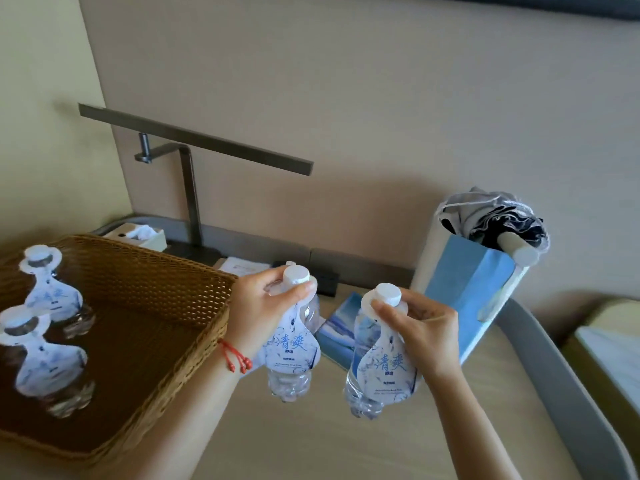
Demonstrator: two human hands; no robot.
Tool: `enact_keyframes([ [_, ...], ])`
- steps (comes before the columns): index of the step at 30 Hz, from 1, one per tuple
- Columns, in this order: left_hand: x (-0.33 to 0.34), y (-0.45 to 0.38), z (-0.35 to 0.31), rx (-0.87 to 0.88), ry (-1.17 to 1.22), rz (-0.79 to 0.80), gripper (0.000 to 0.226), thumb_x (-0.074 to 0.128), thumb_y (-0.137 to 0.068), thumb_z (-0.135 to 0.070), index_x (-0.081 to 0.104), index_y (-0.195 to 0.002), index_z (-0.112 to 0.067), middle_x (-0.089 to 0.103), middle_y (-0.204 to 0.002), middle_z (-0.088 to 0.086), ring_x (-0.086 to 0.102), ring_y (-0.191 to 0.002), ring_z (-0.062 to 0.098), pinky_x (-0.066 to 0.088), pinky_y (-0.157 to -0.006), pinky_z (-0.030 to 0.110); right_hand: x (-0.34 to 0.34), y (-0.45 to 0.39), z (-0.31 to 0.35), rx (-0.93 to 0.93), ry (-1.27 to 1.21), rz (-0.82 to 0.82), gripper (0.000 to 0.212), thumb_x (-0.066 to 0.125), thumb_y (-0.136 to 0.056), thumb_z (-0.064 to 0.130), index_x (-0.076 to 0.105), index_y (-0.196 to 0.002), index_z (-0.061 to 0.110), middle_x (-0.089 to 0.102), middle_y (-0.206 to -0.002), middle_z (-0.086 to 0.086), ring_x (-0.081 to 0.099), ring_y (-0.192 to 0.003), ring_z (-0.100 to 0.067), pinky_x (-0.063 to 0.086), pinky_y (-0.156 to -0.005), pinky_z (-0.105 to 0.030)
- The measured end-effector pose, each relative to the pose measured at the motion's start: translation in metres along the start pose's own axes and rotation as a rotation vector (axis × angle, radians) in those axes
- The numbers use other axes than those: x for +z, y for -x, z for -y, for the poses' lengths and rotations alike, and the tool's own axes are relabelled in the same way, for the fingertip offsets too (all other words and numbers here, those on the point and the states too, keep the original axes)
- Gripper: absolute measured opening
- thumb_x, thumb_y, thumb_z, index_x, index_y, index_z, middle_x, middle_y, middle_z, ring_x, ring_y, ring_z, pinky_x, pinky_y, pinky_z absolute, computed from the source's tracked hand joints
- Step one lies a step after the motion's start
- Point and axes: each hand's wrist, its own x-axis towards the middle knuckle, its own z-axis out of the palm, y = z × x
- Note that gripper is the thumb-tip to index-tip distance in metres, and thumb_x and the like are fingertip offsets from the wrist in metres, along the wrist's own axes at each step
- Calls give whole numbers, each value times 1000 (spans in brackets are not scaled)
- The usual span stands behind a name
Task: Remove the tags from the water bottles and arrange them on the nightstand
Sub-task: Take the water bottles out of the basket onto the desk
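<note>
Both hands are busy: her left hand (258, 308) pinches the neck of one clear plastic water bottle with a white cap (290, 344), and her right hand (424, 327) is curled round the neck of a second clear bottle (375, 362), both held above the pale wooden nightstand top (311, 441). Each bottle wears its blue-and-white vase-shaped paper tag (293, 348) hung over the neck, so I judge the tag removal not yet begun on this pair. Next, one bottle likely needs setting down so a free hand can lift a tag over the cap

At nine o'clock sits a brown woven wicker basket (194, 296) with two more tagged bottles (52, 299) lying inside. At twelve stands a dark metal bar lamp (194, 202) against the beige wall; at two, a blue and white paper bag (474, 299) holding a folded umbrella (498, 226)
</note>
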Motion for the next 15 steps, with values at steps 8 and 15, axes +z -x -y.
enact_keyframes([
  [8, 66, 29, 25, -106, -87, 68, 14, 76, -71, -15, 71, -83, -22, 72, -75, 6, 65, -76, 19, 52, -69, 30, -56, -3, -60, 103, 74, 5, 16, 81, -67, 26, 70, -70, 37, 71, -78, 24, 66, -75, 5, 50, -66, -10],
  [15, 85, 28, 51, -163, -85, 146, 19, 76, -70, -9, 70, -83, -22, 71, -77, -5, 61, -76, -1, 46, -66, 9, -66, -3, -99, 143, 102, -37, 23, 81, -66, 26, 67, -72, 43, 69, -77, 31, 63, -77, 11, 47, -64, -6],
])
